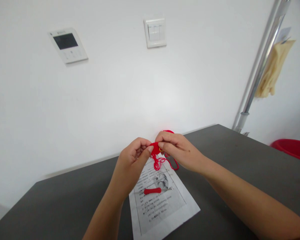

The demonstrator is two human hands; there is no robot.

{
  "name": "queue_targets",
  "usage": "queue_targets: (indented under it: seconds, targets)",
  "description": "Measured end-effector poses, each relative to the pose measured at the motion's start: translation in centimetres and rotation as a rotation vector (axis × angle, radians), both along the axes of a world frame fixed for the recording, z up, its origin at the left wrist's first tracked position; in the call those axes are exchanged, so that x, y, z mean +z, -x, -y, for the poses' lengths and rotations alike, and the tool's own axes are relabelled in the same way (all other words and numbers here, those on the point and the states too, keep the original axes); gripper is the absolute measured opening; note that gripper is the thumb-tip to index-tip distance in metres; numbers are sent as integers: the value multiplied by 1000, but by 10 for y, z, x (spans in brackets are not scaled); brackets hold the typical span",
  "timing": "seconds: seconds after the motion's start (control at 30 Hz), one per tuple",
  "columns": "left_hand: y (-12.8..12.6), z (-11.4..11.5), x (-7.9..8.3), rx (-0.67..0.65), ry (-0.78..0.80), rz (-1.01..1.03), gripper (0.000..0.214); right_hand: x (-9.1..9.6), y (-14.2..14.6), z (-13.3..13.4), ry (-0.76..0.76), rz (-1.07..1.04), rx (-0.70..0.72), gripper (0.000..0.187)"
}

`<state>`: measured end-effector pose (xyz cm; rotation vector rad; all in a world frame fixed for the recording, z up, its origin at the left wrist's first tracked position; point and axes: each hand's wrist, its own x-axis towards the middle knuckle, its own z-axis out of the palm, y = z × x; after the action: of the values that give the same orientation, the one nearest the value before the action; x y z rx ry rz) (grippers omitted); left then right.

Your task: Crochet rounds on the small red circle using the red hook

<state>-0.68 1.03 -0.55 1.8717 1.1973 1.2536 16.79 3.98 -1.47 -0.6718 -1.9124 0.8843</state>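
Between my two hands is a small red crocheted piece (155, 148), pinched at both sides. My left hand (132, 160) grips its left edge between thumb and fingers. On the other side my right hand (181, 150) pinches the right edge, with a small yellow ring-like marker (161, 150) close to its fingertips. Loose red yarn (159, 163) dangles below the piece onto a printed sheet (162, 213). A crochet hook with a red handle (152, 191) lies across that sheet, below the hands. More red yarn (169, 131) shows behind my right hand, partly hidden.
The dark grey table (77, 196) meets a white wall with a light switch (155, 32) and an intercom panel (68, 46). To the right stand a metal pole (262, 66), hanging yellow gloves (275, 68) and a red basin (292, 148).
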Motion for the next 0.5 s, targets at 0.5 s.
queue_targets:
  seconds: [0.5]
  targets:
    - [0,3,3,-16,20,-24,11,1,0,0,-15,7,13,16]
